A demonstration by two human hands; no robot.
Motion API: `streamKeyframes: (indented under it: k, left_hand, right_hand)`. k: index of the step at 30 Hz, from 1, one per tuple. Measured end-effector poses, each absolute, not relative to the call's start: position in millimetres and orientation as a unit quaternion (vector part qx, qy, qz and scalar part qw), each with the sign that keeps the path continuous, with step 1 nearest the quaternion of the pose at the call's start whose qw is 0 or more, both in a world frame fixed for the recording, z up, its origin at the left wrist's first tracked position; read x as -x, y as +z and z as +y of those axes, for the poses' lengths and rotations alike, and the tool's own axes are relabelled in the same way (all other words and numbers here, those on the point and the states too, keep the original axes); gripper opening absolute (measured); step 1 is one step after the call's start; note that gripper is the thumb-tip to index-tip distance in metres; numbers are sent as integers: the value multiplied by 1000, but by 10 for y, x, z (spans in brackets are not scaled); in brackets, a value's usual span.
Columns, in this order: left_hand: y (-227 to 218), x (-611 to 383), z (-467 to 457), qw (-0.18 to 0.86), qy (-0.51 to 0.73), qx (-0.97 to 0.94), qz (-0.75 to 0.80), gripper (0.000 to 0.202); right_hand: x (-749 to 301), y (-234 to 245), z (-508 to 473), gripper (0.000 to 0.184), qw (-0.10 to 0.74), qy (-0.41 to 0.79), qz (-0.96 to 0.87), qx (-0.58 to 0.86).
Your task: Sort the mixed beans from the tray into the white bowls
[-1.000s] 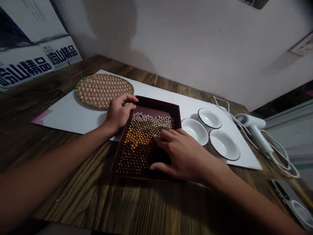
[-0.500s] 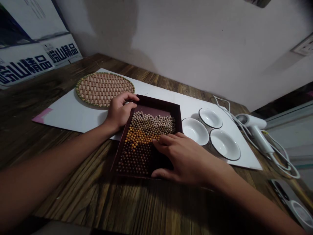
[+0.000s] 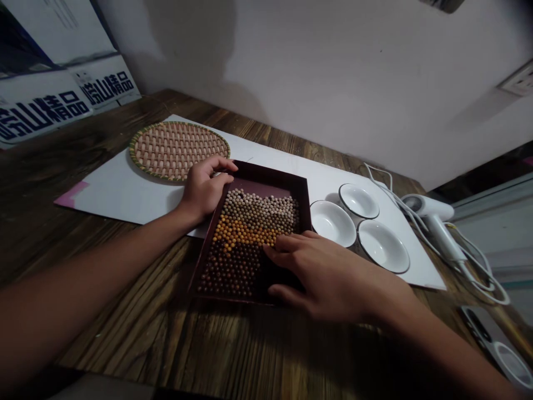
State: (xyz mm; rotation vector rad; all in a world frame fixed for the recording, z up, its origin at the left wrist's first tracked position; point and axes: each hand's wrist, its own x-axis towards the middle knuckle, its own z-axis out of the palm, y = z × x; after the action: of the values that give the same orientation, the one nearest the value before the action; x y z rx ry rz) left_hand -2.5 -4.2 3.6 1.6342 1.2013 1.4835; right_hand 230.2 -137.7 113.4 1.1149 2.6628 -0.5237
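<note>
A dark red open box (image 3: 306,194) lies tilted across the board's front edge. In it, beads form bands: pale beads (image 3: 260,205) at the far end, yellow beads (image 3: 227,230) in the middle, dark brown beads (image 3: 229,272) nearest me. My left hand (image 3: 202,189) grips the box's far left wall, thumb and fingers at the rim. Over the right side of the box, my right hand (image 3: 320,269) reaches in with its fingers among the yellow and brown beads. Its thumb is apart from the fingers. Shadow hides the near right corner.
A round woven tray (image 3: 179,150) and three white bowls (image 3: 333,223) sit on a white board (image 3: 104,197). To the right are a hair dryer (image 3: 441,222) with its cord and a phone (image 3: 495,344). Printed boxes (image 3: 45,111) stand at the back left.
My right hand has shifted slightly right and toward me over the beads. A few yellow beads have moved near the brown band. My left hand stays on the box.
</note>
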Motion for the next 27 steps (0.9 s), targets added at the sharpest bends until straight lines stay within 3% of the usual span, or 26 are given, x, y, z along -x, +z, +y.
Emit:
streamKeyframes:
  k: [27]
  left_hand:
    - [34,26,-40,312,556,-621,456,14]
  right_hand:
    - [-2269,1170,-1408,12,113,-156,907,-374]
